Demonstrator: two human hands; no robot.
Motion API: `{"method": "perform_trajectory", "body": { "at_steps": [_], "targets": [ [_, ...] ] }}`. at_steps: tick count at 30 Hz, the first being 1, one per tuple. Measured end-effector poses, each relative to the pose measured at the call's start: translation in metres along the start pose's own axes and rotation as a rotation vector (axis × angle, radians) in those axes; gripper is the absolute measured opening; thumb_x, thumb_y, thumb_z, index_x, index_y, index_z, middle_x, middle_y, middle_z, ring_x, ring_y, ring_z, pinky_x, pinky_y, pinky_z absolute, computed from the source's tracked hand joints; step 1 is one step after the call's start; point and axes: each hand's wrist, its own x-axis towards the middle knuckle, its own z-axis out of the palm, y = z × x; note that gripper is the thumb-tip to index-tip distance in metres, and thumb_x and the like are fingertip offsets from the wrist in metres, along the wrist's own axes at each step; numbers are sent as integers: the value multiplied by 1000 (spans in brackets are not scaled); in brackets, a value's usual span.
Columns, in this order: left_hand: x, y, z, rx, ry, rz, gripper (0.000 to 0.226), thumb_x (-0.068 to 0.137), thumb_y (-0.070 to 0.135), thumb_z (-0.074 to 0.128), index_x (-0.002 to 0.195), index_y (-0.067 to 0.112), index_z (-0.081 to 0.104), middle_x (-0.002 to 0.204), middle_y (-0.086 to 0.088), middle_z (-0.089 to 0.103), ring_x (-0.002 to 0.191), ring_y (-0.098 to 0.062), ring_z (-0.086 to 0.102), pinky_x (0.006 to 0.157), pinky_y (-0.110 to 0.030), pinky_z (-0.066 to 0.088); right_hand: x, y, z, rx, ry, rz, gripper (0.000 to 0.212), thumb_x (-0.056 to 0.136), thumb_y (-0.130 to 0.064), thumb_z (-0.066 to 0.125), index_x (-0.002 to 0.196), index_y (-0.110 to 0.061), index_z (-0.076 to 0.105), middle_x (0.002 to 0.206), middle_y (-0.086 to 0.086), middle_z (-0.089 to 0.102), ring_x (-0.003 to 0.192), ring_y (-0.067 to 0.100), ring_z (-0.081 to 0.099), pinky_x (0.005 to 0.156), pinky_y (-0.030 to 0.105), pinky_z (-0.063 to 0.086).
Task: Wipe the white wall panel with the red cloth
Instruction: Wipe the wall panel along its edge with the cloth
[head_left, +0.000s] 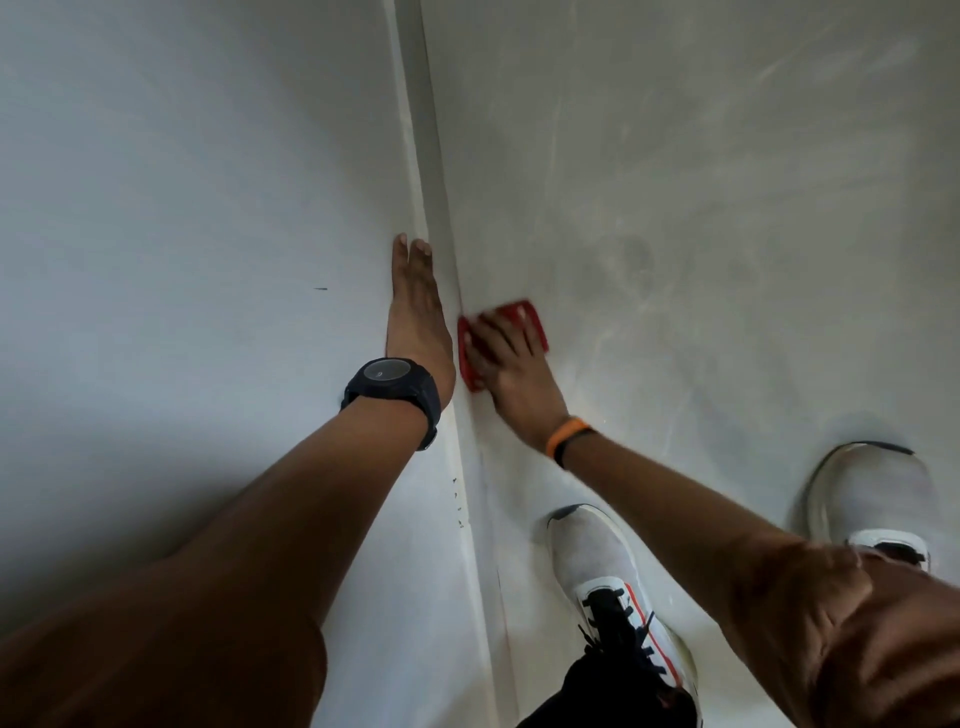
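Beside left hand (418, 312), right hand (511, 364) presses red cloth (525, 313)

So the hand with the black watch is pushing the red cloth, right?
Not quite. The head view shows the red cloth under the right hand, the one with the orange band. The left hand, with the black watch, lies flat on the white wall panel and touches no cloth.
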Motion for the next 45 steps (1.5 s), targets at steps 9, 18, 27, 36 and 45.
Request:
{"method": "perform_trajectory", "body": {
  "at_steps": [9,18,27,36,45],
  "targets": [
    [0,2,-4,-17,-37,7,108,95,74,39,163,-1,2,166,-33,-7,155,-51,-10,121,-70,-9,73,16,-13,-1,5,12,57,81,5,56,137,-5,56,144,18,54,139,43,40,119,64,21],
    [-3,2,-6,-37,-47,-1,105,98,70,37,162,-5,-1,166,-33,-8,155,-50,-9,123,-64,-9,42,8,-6,-46,-26,-2,58,81,2,65,137,-9,57,148,15,50,140,41,37,117,63,24],
    [-2,4,-8,-58,-62,-14,109,96,72,37,161,-7,-2,165,-35,-9,155,-50,-10,124,-62,-10,-2,2,-1,-185,-143,-85,64,80,-4,71,141,-17,53,152,11,43,140,39,34,117,63,20],
    [1,8,-6,-62,-76,-41,113,94,74,41,161,-6,-2,165,-35,-10,155,-50,-11,124,-62,-10,115,24,-27,-161,65,33,49,78,-6,60,127,-13,65,126,11,65,114,37,56,110,56,33],
    [-3,8,-5,-85,-33,-29,109,97,72,36,160,-9,-1,164,-37,-8,154,-52,-8,125,-61,-6,-21,-10,2,-138,-109,2,61,80,-5,71,138,-15,55,140,10,53,128,35,45,114,56,27]
  ]
}}
